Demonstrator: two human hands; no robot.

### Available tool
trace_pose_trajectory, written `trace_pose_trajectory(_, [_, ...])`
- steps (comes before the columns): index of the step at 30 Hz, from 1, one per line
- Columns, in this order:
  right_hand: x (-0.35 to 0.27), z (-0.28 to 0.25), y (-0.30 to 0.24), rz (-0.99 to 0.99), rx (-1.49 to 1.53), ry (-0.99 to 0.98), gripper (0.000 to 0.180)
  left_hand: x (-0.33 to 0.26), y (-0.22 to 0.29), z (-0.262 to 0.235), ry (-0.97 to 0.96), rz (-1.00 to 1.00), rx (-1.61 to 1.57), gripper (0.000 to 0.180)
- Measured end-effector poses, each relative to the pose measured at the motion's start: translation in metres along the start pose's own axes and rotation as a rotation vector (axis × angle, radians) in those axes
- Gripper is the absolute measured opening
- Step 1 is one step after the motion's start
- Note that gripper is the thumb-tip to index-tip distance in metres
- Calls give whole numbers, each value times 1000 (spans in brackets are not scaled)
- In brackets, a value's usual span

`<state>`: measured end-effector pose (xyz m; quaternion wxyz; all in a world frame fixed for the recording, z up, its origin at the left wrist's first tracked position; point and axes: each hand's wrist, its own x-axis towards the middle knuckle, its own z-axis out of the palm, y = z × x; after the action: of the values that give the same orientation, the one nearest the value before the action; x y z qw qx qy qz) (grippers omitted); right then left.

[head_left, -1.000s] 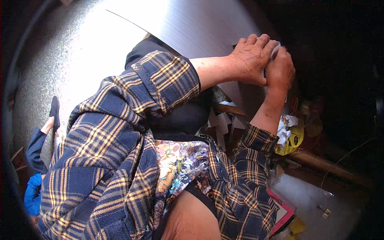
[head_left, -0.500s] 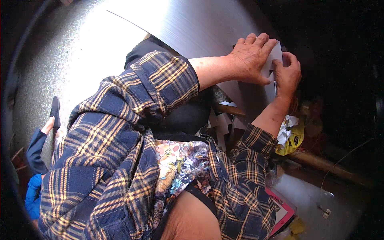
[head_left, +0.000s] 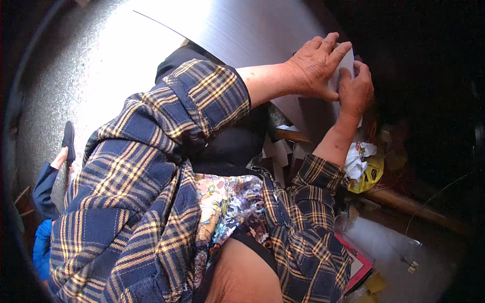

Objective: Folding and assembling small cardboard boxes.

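Note:
At the upper right, a white sheet of paper or thin card [head_left: 346, 60] lies at the edge of the grey table [head_left: 252, 38]. My left hand [head_left: 314, 66] rests over its left side, with fingers stretched out and spread. My right hand [head_left: 355, 93] grips the sheet's right edge, thumb on top and fingers curled behind. Both hands hide much of the sheet, so its full shape cannot be told.
Below the table edge are several pale paper or card pieces [head_left: 280, 151]. A yellow bag [head_left: 372, 175] with crumpled white paper [head_left: 356, 160] lies right of my right forearm. A pink-edged flat item [head_left: 359, 265] is at the lower right. Another person's leg and dark shoe [head_left: 69, 140] show far left.
My left hand has shifted slightly up, its index finger now more apart from the others. My right hand has moved a little left and up, its thumb higher on the sheet.

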<state>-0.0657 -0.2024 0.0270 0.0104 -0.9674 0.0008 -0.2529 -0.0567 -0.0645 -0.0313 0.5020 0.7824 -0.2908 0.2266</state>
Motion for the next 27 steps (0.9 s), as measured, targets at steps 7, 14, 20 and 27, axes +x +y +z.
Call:
trace_pose_trajectory(7, [-18, 14, 46, 211, 662, -94, 37, 15, -12, -8, -130, 82, -94, 107])
trace_pose_trajectory(14, [-32, 25, 38, 416, 1000, -231, 41, 13, -38, 6, -44, -318, -413, 90])
trace_pose_trajectory(20, [-29, 22, 20, 167, 879, -136, 53, 6, -66, 22, -243, -558, -604, 69])
trace_pose_trajectory(27, [-50, 29, 12, -13, 766, 208, 59, 40, -31, -12, -99, -536, -1312, 66])
